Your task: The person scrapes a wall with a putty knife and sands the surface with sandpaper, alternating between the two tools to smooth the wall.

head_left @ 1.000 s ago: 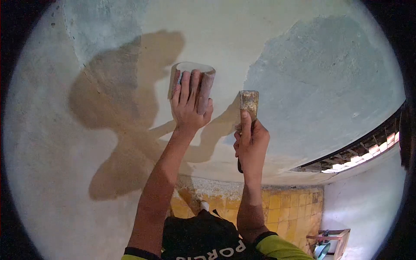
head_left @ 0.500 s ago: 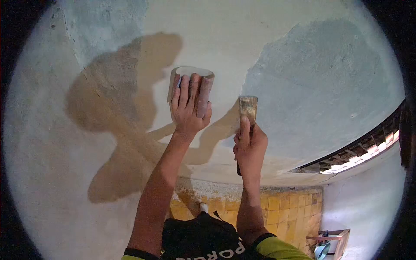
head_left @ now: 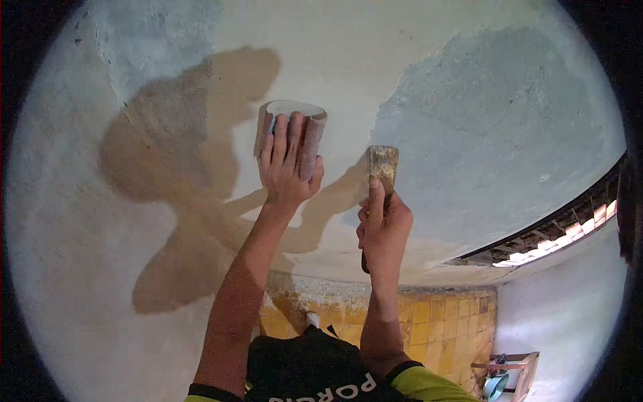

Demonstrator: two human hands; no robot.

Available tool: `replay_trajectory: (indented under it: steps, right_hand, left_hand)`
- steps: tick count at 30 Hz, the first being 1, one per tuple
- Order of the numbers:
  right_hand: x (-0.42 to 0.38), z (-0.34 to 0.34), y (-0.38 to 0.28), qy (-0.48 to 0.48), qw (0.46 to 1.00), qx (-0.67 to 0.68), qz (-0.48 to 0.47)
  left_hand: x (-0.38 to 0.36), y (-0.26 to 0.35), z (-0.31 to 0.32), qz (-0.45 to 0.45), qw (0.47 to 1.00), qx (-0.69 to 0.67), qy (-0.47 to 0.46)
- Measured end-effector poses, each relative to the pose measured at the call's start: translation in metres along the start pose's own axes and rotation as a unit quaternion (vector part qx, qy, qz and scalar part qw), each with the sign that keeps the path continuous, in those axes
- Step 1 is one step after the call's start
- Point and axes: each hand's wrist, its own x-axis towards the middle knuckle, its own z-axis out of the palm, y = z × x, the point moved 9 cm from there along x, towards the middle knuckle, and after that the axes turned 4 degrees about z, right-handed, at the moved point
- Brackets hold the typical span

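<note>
My left hand (head_left: 289, 161) lies against the plastered wall (head_left: 315, 60) with its fingers over a curled sheet of sandpaper (head_left: 314, 144). The sheet's brown edges bend up on both sides of the fingers, and its pale inner side shows at the top. In my right hand (head_left: 386, 224), fingers wrap the handle of a putty knife (head_left: 384, 161), thumb along it. Its worn, stained blade points up, just left of the grey-blue patch (head_left: 489, 134) on the wall.
Shadows of my head and arms fall on the wall at left. A dark gap (head_left: 556, 238) with light coming through runs along the right. Yellow tiles (head_left: 442, 321) lie below, and a wooden frame (head_left: 526, 375) with a green basin (head_left: 495, 386) stands at lower right.
The whole view has shifted slightly. Both hands keep nearly the same places and the same holds on the sandpaper and putty knife; the knife's blade face catches more light.
</note>
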Motion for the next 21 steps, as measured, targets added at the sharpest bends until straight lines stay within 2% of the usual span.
replay_trajectory:
  steps: [2,5,8,11,13,17,19,21]
  right_hand:
    - [0.002,0.001,0.002,-0.019,0.999,0.021,0.034]
    - [0.002,0.005,-0.007,-0.018,0.999,0.044,0.026]
    - [-0.003,0.002,0.002,-0.01,0.998,0.048,0.048]
    - [0.005,0.002,0.002,-0.01,0.999,0.038,0.014]
    - [0.003,0.003,-0.001,-0.024,0.998,0.05,0.033]
    - [-0.003,0.003,0.005,-0.033,0.996,0.063,0.055]
    - [0.002,0.006,0.001,-0.03,0.997,0.056,0.052]
    - [0.003,0.008,0.004,-0.026,0.997,0.043,0.058]
  left_hand:
    - [0.002,-0.001,0.0,-0.005,1.0,-0.001,0.009]
    - [0.0,-0.002,0.002,-0.023,0.999,-0.025,-0.005]
    - [0.002,-0.001,-0.001,-0.004,1.0,-0.013,-0.009]
    - [0.001,-0.002,0.002,-0.011,1.0,-0.011,-0.006]
    - [-0.002,0.003,0.006,0.03,0.999,0.026,-0.033]
    - [0.0,0.0,0.004,0.022,0.999,0.004,-0.03]
    - [0.0,0.004,0.005,0.039,0.998,0.048,-0.033]
    - [0.0,0.001,0.004,0.011,1.0,0.011,-0.016]
